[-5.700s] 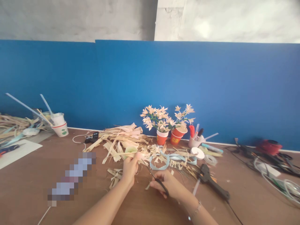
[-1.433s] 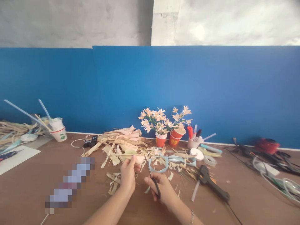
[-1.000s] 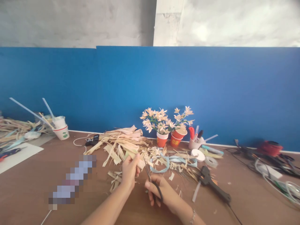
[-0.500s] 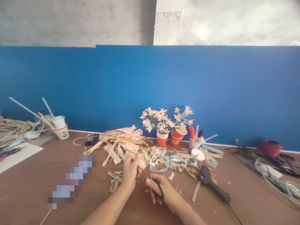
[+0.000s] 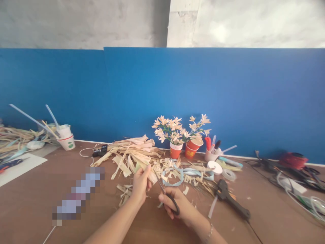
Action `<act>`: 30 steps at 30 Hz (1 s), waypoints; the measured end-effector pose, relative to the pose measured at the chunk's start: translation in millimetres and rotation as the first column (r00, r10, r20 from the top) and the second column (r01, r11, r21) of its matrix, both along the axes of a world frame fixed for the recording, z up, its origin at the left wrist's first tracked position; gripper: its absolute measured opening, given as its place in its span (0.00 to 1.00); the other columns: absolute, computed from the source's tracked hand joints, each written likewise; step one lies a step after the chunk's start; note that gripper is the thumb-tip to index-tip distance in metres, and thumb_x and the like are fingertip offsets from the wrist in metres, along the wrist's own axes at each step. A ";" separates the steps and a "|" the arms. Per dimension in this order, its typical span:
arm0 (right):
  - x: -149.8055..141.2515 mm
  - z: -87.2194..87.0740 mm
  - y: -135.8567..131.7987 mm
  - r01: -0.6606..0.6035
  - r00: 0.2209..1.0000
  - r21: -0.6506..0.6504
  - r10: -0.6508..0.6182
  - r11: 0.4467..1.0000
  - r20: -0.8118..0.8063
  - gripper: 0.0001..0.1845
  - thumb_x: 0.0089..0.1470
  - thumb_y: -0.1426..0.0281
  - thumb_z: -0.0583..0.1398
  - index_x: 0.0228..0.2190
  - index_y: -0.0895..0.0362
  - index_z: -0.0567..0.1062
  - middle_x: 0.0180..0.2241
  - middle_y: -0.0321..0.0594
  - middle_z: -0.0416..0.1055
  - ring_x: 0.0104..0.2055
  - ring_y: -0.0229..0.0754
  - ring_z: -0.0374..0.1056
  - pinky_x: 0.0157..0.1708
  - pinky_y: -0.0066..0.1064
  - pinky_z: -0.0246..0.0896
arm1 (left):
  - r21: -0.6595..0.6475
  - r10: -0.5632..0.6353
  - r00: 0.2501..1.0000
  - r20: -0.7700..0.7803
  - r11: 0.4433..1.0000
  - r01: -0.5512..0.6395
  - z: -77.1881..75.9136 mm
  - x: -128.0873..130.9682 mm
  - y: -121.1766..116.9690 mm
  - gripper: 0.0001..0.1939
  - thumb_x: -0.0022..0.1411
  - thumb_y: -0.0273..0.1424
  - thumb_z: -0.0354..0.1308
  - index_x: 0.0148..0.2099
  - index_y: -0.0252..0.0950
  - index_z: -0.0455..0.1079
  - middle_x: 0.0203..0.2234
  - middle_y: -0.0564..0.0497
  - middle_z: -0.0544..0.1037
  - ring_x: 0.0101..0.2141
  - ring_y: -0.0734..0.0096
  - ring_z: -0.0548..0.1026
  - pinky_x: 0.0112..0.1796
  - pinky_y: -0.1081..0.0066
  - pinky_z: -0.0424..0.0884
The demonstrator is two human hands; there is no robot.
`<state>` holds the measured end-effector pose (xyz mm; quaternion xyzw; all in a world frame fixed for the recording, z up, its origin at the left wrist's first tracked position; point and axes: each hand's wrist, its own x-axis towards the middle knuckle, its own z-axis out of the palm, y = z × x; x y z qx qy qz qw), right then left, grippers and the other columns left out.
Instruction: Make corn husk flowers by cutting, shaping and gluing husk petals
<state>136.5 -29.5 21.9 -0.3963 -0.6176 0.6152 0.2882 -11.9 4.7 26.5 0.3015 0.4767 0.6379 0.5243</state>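
Near the table's middle my left hand point(image 5: 141, 183) is closed on a pale piece of dried corn husk point(image 5: 153, 177), pinched between thumb and fingers. My right hand point(image 5: 175, 204) grips the dark handles of a pair of scissors point(image 5: 162, 188). The blades point up and left, with their tips close to the husk's right edge; I cannot tell whether they touch it. Beyond the hands spreads a heap of dried husks point(image 5: 137, 152). Some husk scraps point(image 5: 124, 194) lie left of my left hand.
Husk flowers point(image 5: 172, 128) stand in red paper cups point(image 5: 175, 152) by the blue partition point(image 5: 203, 88). Right are a pale blue ribbon point(image 5: 175, 183), white tape roll point(image 5: 214, 167), glue gun point(image 5: 231, 200) and cables point(image 5: 286, 179). Left sit a white cup point(image 5: 67, 143) and a pixelated object point(image 5: 78, 196).
My right hand and the scissors have shifted slightly right. My left hand has moved a little up and left with the husk. The rest looks the same.
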 end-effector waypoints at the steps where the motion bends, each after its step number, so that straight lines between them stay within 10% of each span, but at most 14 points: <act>1: 1.0 -0.7 0.6 -0.008 1.000 0.005 0.008 1.000 -0.006 0.24 0.47 0.48 0.59 0.23 0.58 0.64 0.10 0.25 0.57 0.10 0.27 0.50 0.12 0.21 0.38 | -0.001 -0.013 1.000 -0.003 1.000 0.013 -0.2 -0.9 0.6 0.22 0.45 0.47 0.63 0.21 0.37 0.58 0.06 0.60 0.63 0.07 0.84 0.56 0.09 0.82 0.47; 30: 30.3 6.7 13.1 -0.222 0.966 -0.024 0.223 0.975 0.133 0.23 0.46 0.51 0.62 0.24 0.59 0.67 0.12 0.26 0.59 0.12 0.27 0.53 0.11 0.18 0.42 | -0.047 -0.325 0.938 -0.122 0.946 0.321 -5.5 -16.0 8.9 0.19 0.47 0.45 0.63 0.24 0.34 0.64 0.09 0.59 0.66 0.07 0.86 0.57 0.08 0.83 0.45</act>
